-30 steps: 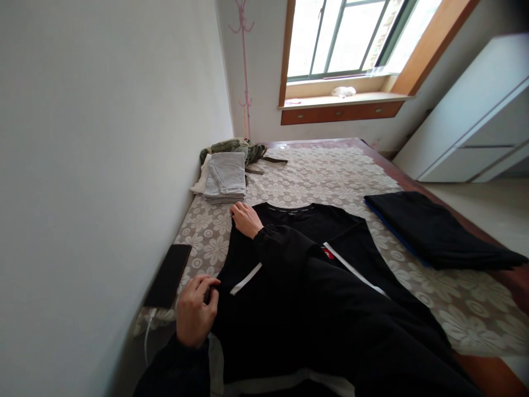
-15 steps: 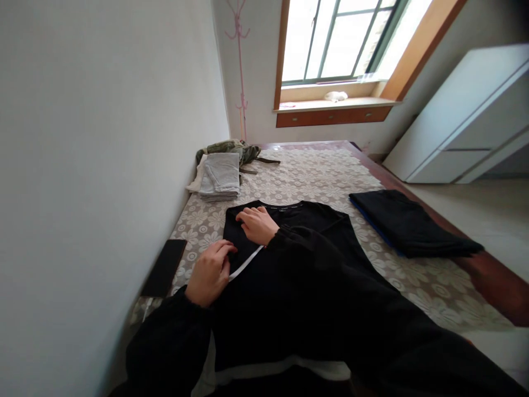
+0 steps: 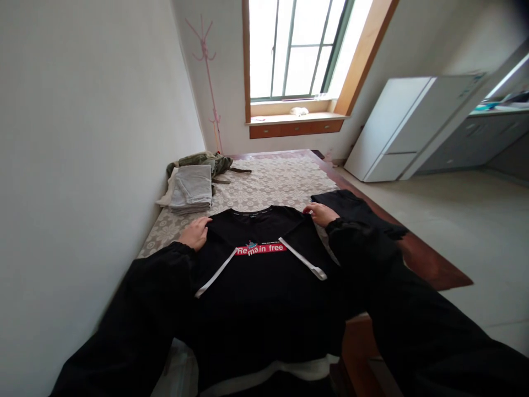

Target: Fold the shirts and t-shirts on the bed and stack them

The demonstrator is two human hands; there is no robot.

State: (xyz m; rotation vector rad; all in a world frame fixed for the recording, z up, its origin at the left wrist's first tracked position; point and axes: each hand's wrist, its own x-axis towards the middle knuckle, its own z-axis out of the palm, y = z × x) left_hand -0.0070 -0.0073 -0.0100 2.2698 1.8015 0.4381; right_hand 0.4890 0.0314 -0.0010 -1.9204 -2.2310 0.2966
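Note:
A black T-shirt lies spread front up on the bed or table, its neckline at the far end. A red "Remain free" print crosses its chest, and both white-trimmed sleeves are folded inward over the front. At the shirt's left shoulder edge, my left hand has its fingers closed on the cloth; the fingertips are partly hidden. My right hand pinches the opposite shoulder corner between thumb and fingers. The white-edged hem shows near the bottom of the view.
A patterned cloth covers the surface. Folded grey clothing and a green camouflage bag lie at the back left by the wall. Folded dark clothing lies at the right edge, just beyond my right hand. A pink coat rack stands behind.
My hands have moved apart from the left sleeve, one to each shoulder. The right arm no longer covers the chest, so the print and both sleeves show. The view has swung right.

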